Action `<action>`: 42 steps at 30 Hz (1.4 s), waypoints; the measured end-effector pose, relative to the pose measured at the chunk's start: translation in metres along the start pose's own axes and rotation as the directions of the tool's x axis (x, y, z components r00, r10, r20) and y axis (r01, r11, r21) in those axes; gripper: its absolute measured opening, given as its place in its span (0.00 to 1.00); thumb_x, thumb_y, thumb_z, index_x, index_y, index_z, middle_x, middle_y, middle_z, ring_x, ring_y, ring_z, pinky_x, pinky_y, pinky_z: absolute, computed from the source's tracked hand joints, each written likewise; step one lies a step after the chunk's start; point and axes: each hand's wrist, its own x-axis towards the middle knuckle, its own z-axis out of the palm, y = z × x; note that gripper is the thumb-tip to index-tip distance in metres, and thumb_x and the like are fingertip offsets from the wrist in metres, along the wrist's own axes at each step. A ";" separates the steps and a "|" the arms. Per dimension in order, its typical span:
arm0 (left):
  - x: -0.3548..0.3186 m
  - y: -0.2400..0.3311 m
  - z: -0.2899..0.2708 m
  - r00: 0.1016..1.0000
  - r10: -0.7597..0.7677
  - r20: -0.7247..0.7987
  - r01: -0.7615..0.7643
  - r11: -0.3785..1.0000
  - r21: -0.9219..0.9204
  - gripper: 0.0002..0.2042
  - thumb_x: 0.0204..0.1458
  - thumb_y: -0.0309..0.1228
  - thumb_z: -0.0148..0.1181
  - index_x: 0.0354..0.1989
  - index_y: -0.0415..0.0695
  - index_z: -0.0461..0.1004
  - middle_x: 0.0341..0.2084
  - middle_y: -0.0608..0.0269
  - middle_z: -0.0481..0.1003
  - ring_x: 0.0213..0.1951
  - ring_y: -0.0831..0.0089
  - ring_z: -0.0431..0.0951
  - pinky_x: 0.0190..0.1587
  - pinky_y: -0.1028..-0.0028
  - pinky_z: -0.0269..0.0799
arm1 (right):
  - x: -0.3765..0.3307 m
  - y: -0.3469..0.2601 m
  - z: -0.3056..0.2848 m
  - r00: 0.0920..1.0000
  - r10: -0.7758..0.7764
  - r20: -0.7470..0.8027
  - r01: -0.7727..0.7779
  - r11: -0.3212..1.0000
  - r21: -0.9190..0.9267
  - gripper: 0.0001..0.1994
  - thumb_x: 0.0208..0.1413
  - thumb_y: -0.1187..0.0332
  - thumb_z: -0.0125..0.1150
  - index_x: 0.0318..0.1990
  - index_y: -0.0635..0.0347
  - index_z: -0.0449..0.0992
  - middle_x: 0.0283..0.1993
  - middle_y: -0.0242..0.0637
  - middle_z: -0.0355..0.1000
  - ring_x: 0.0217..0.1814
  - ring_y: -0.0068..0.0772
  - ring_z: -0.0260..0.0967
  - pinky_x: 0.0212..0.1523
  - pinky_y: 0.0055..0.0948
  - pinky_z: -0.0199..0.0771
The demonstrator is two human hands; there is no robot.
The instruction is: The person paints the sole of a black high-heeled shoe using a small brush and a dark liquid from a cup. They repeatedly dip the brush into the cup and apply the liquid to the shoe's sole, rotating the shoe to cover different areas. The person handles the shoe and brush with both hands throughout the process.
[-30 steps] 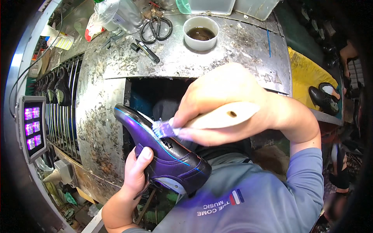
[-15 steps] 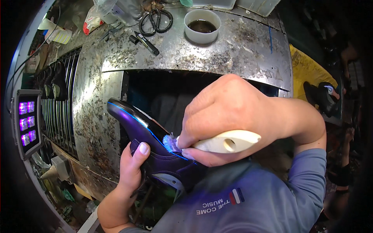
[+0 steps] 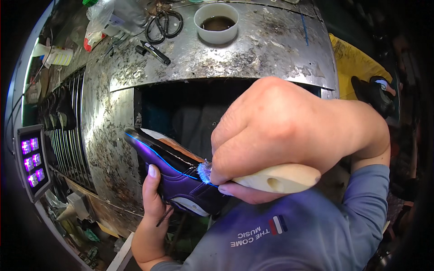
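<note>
A black shoe upper point(image 3: 167, 174) lies tilted in front of my body, its toe pointing to the upper left. A bright blue line glows along its lower edge, and part of the underside shows brown and white. My left hand point(image 3: 153, 196) grips the upper from the left, thumb against its side and the other fingers mostly hidden. In my right hand point(image 3: 275, 126) is a brush with a pale handle point(image 3: 280, 179), which has a hole in it. Its bluish bristles touch the shoe's edge at the blue line.
On the stained metal bench point(image 3: 176, 72) stand a white bowl of dark liquid point(image 3: 217, 25), black-handled scissors point(image 3: 165, 27) and a black marker point(image 3: 155, 53). A lamp with purple lights point(image 3: 31, 162) is at the left, beside a rack with shoes point(image 3: 61, 108). Another shoe point(image 3: 375, 95) rests on yellow cloth at the right.
The brush has moved a little right along the shoe's edge. The shoe has turned, so more of its underside shows. The whole view has shifted slightly.
</note>
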 end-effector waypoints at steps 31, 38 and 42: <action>0.034 -0.087 -0.014 0.956 -0.120 0.267 0.287 0.564 -0.774 0.34 0.63 0.58 0.50 0.67 0.44 0.64 0.58 0.51 0.75 0.55 0.56 0.78 0.56 0.56 0.75 | 0.007 -0.019 -0.040 0.971 -0.123 -0.204 0.043 0.933 -0.356 0.06 0.49 0.71 0.72 0.35 0.59 0.83 0.31 0.37 0.79 0.30 0.34 0.78 0.30 0.29 0.77; 0.032 -0.094 0.013 0.846 -0.124 0.519 0.532 0.282 -0.799 0.31 0.62 0.44 0.62 0.66 0.37 0.61 0.48 0.54 0.78 0.47 0.60 0.83 0.40 0.67 0.81 | -0.006 0.095 -0.083 0.790 0.307 -0.531 -0.572 0.681 -0.457 0.11 0.51 0.58 0.69 0.38 0.50 0.87 0.37 0.39 0.83 0.41 0.42 0.81 0.45 0.39 0.81; 0.040 -0.097 0.024 0.808 -0.083 0.583 0.586 0.205 -0.784 0.23 0.65 0.33 0.55 0.65 0.37 0.63 0.47 0.56 0.80 0.45 0.61 0.84 0.38 0.67 0.81 | -0.008 0.140 -0.086 0.781 0.373 -0.500 -0.624 0.472 -0.623 0.10 0.50 0.58 0.68 0.37 0.49 0.86 0.35 0.39 0.82 0.41 0.46 0.81 0.44 0.42 0.81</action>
